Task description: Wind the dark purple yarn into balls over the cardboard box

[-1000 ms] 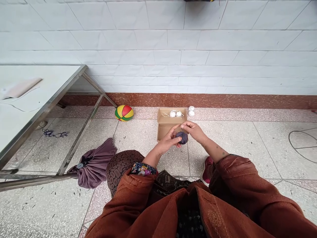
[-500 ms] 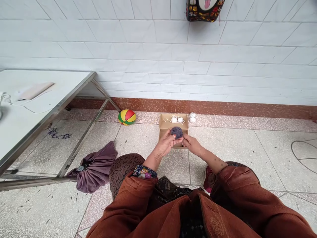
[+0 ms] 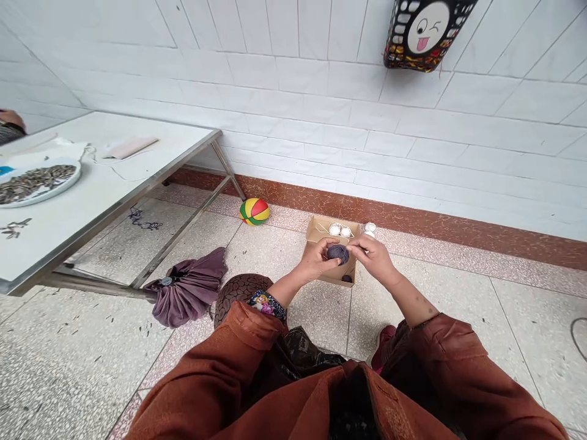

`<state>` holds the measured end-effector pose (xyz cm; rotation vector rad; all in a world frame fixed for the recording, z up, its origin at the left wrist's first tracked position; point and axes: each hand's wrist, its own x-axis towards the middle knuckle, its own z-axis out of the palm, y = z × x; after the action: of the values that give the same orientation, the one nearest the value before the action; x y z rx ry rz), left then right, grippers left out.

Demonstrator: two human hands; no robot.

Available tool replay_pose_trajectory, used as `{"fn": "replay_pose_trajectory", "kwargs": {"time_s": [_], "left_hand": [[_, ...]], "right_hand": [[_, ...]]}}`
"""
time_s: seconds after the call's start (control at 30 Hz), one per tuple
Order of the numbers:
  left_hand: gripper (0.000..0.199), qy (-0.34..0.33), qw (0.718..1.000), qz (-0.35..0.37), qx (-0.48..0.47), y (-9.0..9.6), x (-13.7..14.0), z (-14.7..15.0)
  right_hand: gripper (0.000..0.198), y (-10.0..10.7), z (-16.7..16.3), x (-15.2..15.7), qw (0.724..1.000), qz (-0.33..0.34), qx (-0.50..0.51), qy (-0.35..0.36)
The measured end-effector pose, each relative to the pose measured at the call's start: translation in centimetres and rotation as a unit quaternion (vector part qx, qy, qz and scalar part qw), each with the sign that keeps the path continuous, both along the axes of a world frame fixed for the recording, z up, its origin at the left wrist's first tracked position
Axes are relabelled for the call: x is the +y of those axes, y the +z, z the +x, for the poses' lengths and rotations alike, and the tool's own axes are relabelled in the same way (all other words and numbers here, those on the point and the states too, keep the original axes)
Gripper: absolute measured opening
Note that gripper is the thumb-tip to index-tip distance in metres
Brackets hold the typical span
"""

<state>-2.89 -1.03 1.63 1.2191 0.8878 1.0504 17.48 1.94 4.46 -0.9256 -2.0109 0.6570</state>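
Left hand fingers curl closed around a small dark purple ball of yarn; right hand fingers pinch at its side, above an open brown cardboard box on the floor. A loosened grip could drop the ball, unwinding it. Half a second ago the ball sat lower over the box.

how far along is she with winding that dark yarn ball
Done, it seems: two white balls lie at the far end of the cardboard box, two more on the floor beside it. In hand: the left hand cups a well-rounded dark yarn ball, while the right hand pinches at its side. Left: a small dark clump lies in the box's near corner; how much loose yarn remains cannot be told.
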Motion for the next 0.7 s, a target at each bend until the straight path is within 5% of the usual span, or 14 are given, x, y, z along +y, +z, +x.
{"fn": "replay_pose_trajectory", "kwargs": {"time_s": [0.17, 0.3, 0.53, 0.7], "left_hand": [[0.067, -0.072, 0.989, -0.070, -0.111, 2.4, -0.2, -1.0], [0.051, -0.011, 0.970, -0.121, -0.212, 1.7, 0.5, -1.5], [0.044, 0.130, 0.980, -0.111, -0.097, -0.7, 0.7, -1.1], [0.045, 0.049, 0.997, -0.066, 0.000, -0.6, -0.9, -0.5]], "right_hand": [[0.036, -2.7, -1.4, 0.9, 0.982, -0.165, 0.077, -0.038], [0.037, -5.5, -2.9, -1.0, 0.970, -0.235, 0.050, -0.021], [0.031, -4.0, -2.8, -3.9, 0.991, -0.043, -0.069, 0.111], [0.025, -1.7, -1.3, -2.8, 0.996, 0.006, -0.020, 0.084]]}}
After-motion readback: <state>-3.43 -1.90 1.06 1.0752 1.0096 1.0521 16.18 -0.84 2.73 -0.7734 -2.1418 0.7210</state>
